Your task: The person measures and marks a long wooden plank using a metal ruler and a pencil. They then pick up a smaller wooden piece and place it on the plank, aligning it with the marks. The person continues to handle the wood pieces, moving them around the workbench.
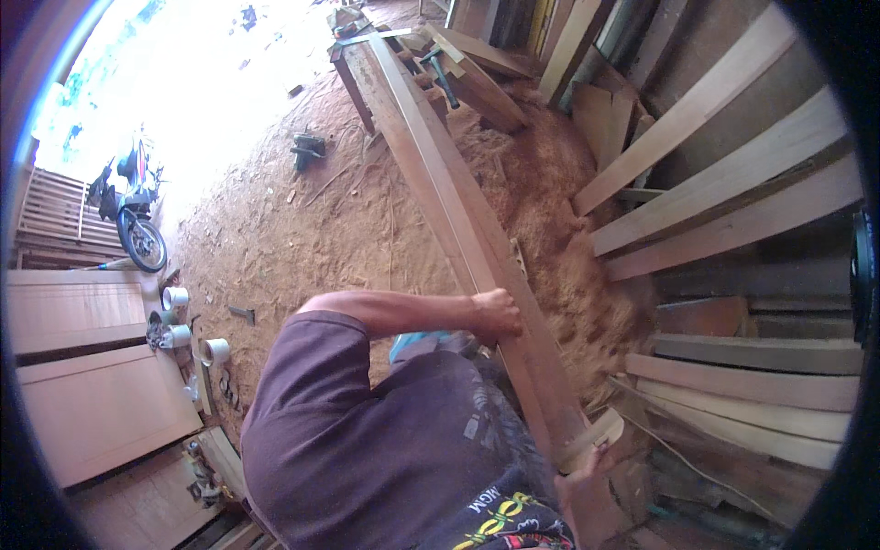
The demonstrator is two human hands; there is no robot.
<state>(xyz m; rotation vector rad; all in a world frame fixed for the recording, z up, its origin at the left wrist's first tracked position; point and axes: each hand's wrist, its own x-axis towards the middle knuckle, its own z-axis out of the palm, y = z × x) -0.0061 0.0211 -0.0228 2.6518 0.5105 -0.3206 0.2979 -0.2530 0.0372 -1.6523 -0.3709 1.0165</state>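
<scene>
With the left forearm (pixel 408 313) stretched toward three o'clock, the left hand (pixel 498 314) is curled into a fist on the long board (pixel 486 240), laid from eleven to five, while the right hand's (pixel 584 484) grip, beside a wood block (pixel 588 443) at five, cannot be told.

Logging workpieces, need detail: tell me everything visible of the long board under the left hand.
The long board looks like bare brown wood, narrow, with a paler lengthwise band. It runs from the upper middle to the lower right of the view, raised above the floor. The left hand is curled over its left edge; a pale metallic strip crosses its far end. What meets its near end is unclear.
</scene>
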